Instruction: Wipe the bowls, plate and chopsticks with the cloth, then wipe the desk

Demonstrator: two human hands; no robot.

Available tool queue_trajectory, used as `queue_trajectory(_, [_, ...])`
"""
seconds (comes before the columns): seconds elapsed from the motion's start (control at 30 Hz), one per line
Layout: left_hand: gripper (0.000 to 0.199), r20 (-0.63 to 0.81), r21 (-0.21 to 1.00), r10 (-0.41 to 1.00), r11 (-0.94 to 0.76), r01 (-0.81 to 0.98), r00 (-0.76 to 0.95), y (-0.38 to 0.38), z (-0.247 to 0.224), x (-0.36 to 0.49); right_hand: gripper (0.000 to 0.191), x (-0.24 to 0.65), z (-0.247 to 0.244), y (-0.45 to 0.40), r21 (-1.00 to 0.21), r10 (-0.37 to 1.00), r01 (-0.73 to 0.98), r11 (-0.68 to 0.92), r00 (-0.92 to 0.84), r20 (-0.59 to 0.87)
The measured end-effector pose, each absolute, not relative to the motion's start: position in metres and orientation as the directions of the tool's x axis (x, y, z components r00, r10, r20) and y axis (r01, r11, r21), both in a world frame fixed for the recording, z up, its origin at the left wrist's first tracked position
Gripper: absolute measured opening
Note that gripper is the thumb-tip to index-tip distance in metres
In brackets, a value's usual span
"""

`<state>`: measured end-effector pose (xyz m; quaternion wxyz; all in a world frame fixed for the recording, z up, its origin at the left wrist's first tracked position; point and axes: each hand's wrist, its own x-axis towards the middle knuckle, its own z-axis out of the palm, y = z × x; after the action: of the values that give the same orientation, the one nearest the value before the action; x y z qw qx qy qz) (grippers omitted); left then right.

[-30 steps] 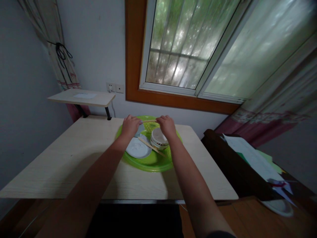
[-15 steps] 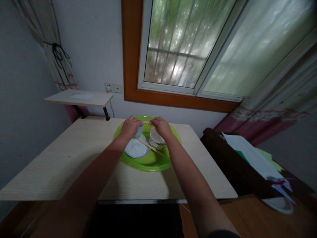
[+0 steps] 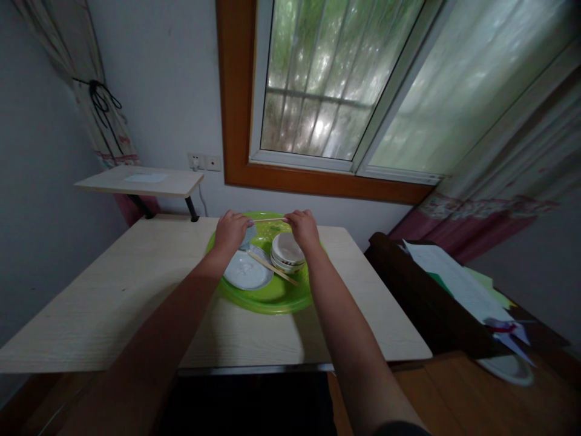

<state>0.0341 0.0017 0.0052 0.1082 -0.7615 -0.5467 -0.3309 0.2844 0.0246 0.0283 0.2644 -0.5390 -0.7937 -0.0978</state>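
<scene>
Between my two hands a thin chopstick (image 3: 269, 220) is stretched level above the far part of a round green basin (image 3: 267, 306). My right hand (image 3: 304, 230) pinches its right end. My left hand (image 3: 230, 231) closes around the left end, with a pale grey-blue cloth (image 3: 249, 236) hanging below the fingers. Inside the basin, a white plate (image 3: 245, 274) lies at the left. Stacked white bowls (image 3: 287, 247) stand at the right, close to my right wrist. More chopsticks (image 3: 276, 270) rest slantwise across the plate's edge, in front of the bowls.
The basin sits on a pale wooden table (image 3: 136, 303). A small raised shelf (image 3: 140, 180) stands at its back left, below a tied curtain. Wall and window (image 3: 318, 91) lie behind. At the right, papers (image 3: 449, 278) cover a dark piece of furniture (image 3: 408, 297).
My hands have moved apart, the left one leftward and the right one slightly rightward, so more of the chopstick shows between them. The whole view has shifted slightly.
</scene>
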Motion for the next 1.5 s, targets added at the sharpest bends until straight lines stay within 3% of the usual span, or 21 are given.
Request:
queue_trajectory(0.2, [0.020,0.582,0.193,0.788,-0.375,0.907,0.202,0.004,0.005,0.031,0.028,0.292,0.023,0.032,-0.136,0.811,0.909,0.393,-0.273,0.517])
queue_trajectory(0.47, [0.020,0.599,0.079,0.716,-0.498,0.864,0.358,0.003,0.004,0.038,0.030,0.266,0.026,0.019,-0.076,0.770,0.828,0.555,-0.477,0.424])
queue_trajectory(0.73, [0.023,0.648,0.076,0.667,-0.535,0.841,0.366,-0.005,0.011,0.043,0.031,0.250,0.028,0.012,-0.015,0.728,0.819,0.574,-0.502,0.467])
queue_trajectory(0.9, [0.019,0.650,0.144,0.720,-0.430,0.891,0.242,-0.002,0.009,0.039,0.027,0.263,0.028,0.019,-0.071,0.764,0.870,0.488,-0.387,0.515])
queue_trajectory(1.17, [0.013,0.645,0.215,0.752,-0.351,0.912,0.137,0.003,0.006,0.031,0.024,0.294,0.022,0.035,-0.290,0.764,0.842,0.455,-0.202,0.613])
queue_trajectory(1.3, [0.013,0.641,0.191,0.752,-0.351,0.917,0.154,0.005,0.005,0.029,0.021,0.293,0.021,0.036,-0.315,0.767,0.817,0.483,-0.221,0.603])
queue_trajectory(1.5, [0.019,0.622,0.126,0.725,-0.466,0.876,0.296,0.000,0.006,0.037,0.023,0.268,0.021,0.026,-0.239,0.733,0.768,0.594,-0.396,0.553])
